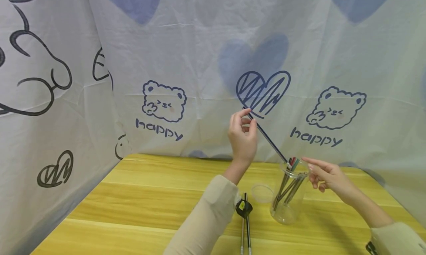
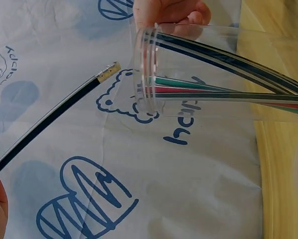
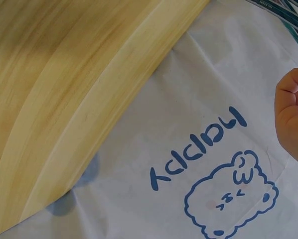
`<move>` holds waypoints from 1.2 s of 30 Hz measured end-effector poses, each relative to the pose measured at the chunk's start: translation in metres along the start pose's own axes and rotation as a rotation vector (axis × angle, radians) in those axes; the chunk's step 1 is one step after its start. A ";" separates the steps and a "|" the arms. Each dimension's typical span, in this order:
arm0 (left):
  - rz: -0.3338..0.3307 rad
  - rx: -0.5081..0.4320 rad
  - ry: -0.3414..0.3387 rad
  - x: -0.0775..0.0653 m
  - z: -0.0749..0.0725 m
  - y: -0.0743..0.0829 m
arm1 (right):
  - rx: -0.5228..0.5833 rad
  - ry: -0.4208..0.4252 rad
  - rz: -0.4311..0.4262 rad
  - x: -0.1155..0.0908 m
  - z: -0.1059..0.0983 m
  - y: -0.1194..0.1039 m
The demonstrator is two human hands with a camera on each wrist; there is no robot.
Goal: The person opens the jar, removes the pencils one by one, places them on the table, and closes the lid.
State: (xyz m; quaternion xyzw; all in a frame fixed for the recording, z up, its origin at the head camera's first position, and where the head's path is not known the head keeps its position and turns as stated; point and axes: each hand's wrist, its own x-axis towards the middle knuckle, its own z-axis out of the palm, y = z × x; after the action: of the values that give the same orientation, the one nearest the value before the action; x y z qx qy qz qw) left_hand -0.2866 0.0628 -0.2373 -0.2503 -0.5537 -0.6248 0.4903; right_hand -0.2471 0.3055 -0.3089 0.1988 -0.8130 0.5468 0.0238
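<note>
My left hand [image 1: 243,140] is raised and pinches a dark pencil [image 1: 269,138] near its upper end. The pencil slants down to the right, and its metal-banded eraser end [image 2: 109,72] is just outside the mouth of a clear plastic jar [image 1: 287,214]. Inside the jar lean several dark, red and green pencils [image 2: 223,59]. At the rim, my right hand [image 1: 336,183] holds the jar between thumb and extended index finger, with the other fingers curled. Only curled fingers [image 3: 293,94] of that hand show in the right wrist view.
Two dark pencils [image 1: 248,233] lie on the yellow wood-grain table [image 1: 133,203], partly beside the left sleeve. A clear round lid [image 1: 262,193] lies left of the jar. Behind the table hangs a printed white cloth [image 1: 206,55].
</note>
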 end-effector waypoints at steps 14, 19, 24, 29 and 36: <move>-0.042 0.030 0.015 0.000 -0.012 -0.004 | 0.009 -0.003 -0.003 -0.001 0.000 0.001; -0.080 0.041 -0.020 -0.006 -0.018 -0.008 | 0.013 -0.004 -0.015 -0.001 0.001 0.001; -0.150 0.050 -0.067 -0.012 -0.023 -0.013 | 0.014 -0.006 -0.021 0.000 0.001 0.002; -0.202 0.075 -0.116 -0.020 -0.029 -0.019 | 0.012 -0.006 -0.018 -0.001 0.000 0.001; -0.274 0.114 -0.170 -0.031 -0.037 -0.030 | 0.004 -0.002 -0.014 0.000 0.000 0.001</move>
State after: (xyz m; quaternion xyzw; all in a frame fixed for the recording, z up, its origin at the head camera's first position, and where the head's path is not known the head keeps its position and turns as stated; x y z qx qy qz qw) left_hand -0.2929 0.0359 -0.2872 -0.1963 -0.6565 -0.6300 0.3655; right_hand -0.2471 0.3058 -0.3100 0.2051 -0.8104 0.5481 0.0262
